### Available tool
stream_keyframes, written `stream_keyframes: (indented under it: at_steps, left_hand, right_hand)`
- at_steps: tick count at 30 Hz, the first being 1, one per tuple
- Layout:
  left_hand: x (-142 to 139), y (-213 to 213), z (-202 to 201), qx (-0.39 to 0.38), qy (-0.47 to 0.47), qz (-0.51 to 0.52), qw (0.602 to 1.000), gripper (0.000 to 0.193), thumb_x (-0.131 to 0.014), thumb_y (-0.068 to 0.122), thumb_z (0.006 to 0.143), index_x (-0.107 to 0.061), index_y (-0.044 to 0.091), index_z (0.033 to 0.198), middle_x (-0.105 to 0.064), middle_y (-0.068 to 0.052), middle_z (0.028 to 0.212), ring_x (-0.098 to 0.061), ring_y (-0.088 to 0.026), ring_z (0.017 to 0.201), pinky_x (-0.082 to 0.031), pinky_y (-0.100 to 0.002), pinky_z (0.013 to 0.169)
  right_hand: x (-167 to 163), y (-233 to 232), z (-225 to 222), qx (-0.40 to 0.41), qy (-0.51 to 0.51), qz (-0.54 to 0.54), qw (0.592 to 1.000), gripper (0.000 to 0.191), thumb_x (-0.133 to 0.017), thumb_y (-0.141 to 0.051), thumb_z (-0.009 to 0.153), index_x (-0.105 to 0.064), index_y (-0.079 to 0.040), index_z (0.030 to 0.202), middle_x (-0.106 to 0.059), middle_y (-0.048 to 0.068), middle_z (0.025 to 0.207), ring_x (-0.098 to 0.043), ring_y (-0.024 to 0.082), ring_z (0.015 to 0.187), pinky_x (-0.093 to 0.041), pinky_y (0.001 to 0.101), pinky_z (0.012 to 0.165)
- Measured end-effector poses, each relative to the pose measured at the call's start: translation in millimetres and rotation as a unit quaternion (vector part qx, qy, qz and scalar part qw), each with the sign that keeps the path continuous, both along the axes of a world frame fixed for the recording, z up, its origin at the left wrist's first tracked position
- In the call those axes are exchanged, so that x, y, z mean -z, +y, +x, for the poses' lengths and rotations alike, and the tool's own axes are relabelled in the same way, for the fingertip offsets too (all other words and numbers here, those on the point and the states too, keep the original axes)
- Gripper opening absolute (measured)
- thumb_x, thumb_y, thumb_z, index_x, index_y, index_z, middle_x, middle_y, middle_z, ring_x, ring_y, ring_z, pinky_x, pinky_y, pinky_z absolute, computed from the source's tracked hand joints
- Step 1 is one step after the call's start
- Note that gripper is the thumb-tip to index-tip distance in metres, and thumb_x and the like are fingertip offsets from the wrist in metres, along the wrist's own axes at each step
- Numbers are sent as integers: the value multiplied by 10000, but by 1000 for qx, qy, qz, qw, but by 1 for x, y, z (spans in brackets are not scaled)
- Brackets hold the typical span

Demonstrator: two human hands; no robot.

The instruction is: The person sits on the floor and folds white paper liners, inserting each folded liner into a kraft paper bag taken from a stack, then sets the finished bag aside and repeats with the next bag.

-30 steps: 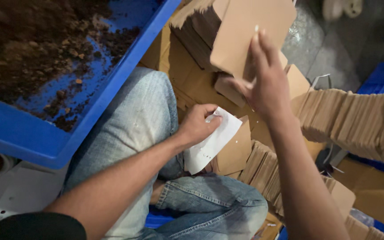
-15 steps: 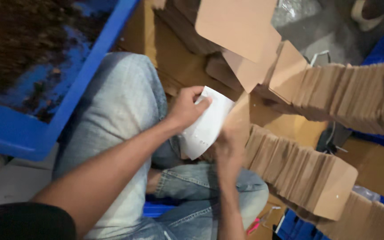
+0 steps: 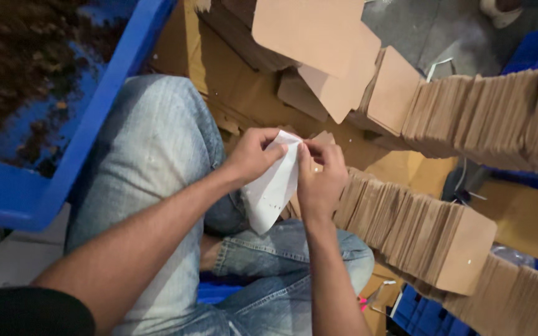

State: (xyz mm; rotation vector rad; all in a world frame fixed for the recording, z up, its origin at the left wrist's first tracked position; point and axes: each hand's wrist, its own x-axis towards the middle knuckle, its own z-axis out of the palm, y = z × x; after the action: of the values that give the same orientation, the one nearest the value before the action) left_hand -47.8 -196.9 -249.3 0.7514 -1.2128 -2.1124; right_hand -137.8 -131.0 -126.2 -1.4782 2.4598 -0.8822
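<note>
A small white paper pouch (image 3: 274,186) with tiny holes hangs over my lap, long end down. My left hand (image 3: 253,154) pinches its top edge from the left. My right hand (image 3: 320,177) grips the same top edge from the right, thumb and fingers closed on the paper. Both hands meet at the pouch's top, above my jeans-clad legs (image 3: 157,162).
A blue crate (image 3: 88,146) of dark brown loose material sits at the left. Rows of stacked brown cardboard pieces (image 3: 418,227) run along the right, and another row (image 3: 493,112) lies farther back. Loose cardboard sheets (image 3: 309,31) lie at the top.
My right hand came down from a raised cardboard sheet and took hold of the white pouch's top edge. The left hand kept holding the pouch and lifted it slightly.
</note>
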Motion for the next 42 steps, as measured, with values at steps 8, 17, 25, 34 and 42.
stream_keyframes:
  at_steps: [8, 17, 25, 34, 42]
  left_hand:
    - [-10, -3, 0, -11, 8, 25, 1000, 197, -732, 142, 909, -762, 43, 1077, -770, -16, 915, -694, -74, 834, -583, -283, 745]
    - [-14, -12, 2, -50, 29, 61, 996, 162, -713, 109, 930, -771, 40, 1065, -777, -26, 939, -687, -77, 855, -571, -274, 771]
    - [-15, -16, 4, -95, 35, 53, 993, 171, -704, 119, 938, -757, 32, 1076, -777, -29, 945, -697, -79, 862, -583, -282, 773]
    - [-23, -15, 8, -53, 70, 120, 989, 184, -735, 176, 934, -781, 35, 1041, -768, -33, 921, -691, -94, 833, -585, -289, 747]
    - [-17, -13, 1, -27, 120, 222, 967, 220, -723, 171, 946, -797, 19, 1087, -784, -38, 923, -699, -88, 796, -578, -259, 710]
  right_hand:
    - [18, 5, -3, 36, -61, -16, 997, 137, -734, -129, 962, -737, -1, 1010, -703, 87, 938, -710, 168, 866, -586, 295, 815]
    - [-6, -34, -35, 118, -368, -54, 921, 161, -689, -140, 984, -729, 14, 1011, -735, 49, 908, -701, 129, 835, -602, 277, 799]
    - [-20, -40, -11, 47, -106, 80, 990, 191, -757, -173, 955, -751, -1, 1039, -742, 46, 901, -694, 126, 807, -566, 260, 735]
    - [-2, -27, 15, 55, -95, 11, 994, 148, -757, -123, 950, -724, -2, 1030, -702, 78, 1027, -722, 143, 899, -606, 280, 804]
    - [-5, -24, 24, 25, 0, -26, 999, 128, -750, -87, 976, -720, 10, 1053, -681, 115, 1060, -734, 188, 924, -615, 296, 837]
